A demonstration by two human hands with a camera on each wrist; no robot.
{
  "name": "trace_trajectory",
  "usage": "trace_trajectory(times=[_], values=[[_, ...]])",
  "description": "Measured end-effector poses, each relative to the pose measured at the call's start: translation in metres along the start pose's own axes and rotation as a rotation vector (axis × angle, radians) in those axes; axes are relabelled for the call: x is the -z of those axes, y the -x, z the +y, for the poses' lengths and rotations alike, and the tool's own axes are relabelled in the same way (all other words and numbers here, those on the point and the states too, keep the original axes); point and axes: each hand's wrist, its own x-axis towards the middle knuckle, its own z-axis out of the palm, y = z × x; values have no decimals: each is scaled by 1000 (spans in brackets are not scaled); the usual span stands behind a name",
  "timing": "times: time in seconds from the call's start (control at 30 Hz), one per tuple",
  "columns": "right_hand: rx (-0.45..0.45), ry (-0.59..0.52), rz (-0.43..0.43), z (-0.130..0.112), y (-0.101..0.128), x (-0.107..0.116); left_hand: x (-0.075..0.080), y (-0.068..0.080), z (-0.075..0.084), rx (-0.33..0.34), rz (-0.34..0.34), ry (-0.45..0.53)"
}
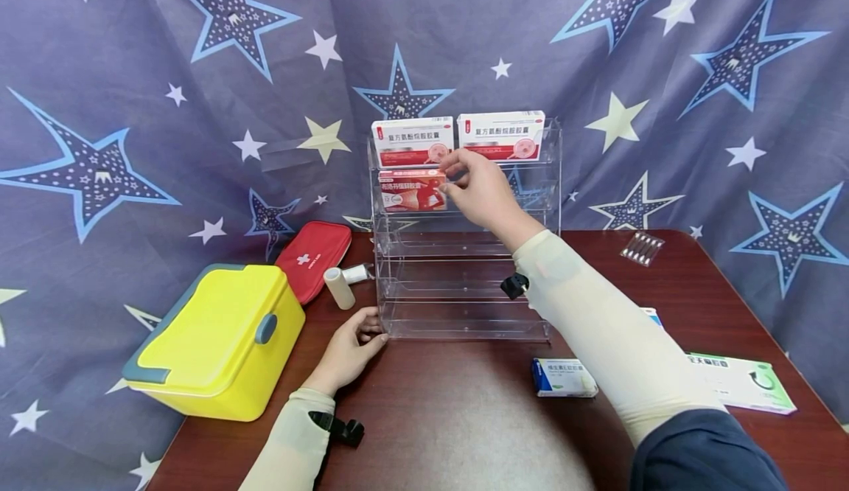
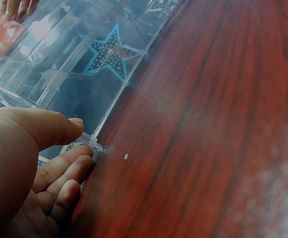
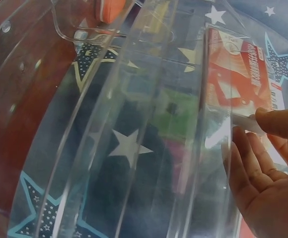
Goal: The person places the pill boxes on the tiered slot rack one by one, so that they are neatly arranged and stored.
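Observation:
A clear tiered display rack (image 1: 464,329) stands on the table against the curtain. My right hand (image 1: 480,192) pinches the right end of a red-and-white medicine box (image 1: 407,192), which sits on the left of the second tier from the top. In the right wrist view, the thumb meets the end of this red box (image 3: 236,74), with the other fingers curled below. Down at the rack's front left corner, my left hand (image 1: 348,351) grips the edge between thumb and fingers. Two white-and-red medicine boxes, one left (image 1: 414,141) and one right (image 1: 500,137), fill the top tier.
Left of the rack are a yellow lidded box (image 1: 219,336), a red first-aid pouch (image 1: 318,255) and a beige roll (image 1: 339,288). To the right lie a blue-and-white box (image 1: 564,378), a green-and-white box (image 1: 749,384) and a small clear pack (image 1: 642,248).

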Motion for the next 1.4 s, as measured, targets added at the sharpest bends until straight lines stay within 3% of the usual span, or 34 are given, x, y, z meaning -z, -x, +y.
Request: trace_trajectory(times=[0.27,0.4,0.53,0.73,0.97,1.13,1.4], values=[[94,-49,39,1,19,30,2,0,0,12,-7,-2],[154,-64,83,10,48,57,1,0,0,6,-4,1],[145,-7,142,33,86,87,0,-1,1,13,-7,0],[47,50,198,95,138,124,-1,-1,0,17,-10,7],[-158,100,207,160,197,149,-1,0,2,-6,16,31],[-279,171,150,187,229,156,-1,0,1,-26,24,30],[-339,208,66,217,253,157,0,0,-2,-6,-3,10]])
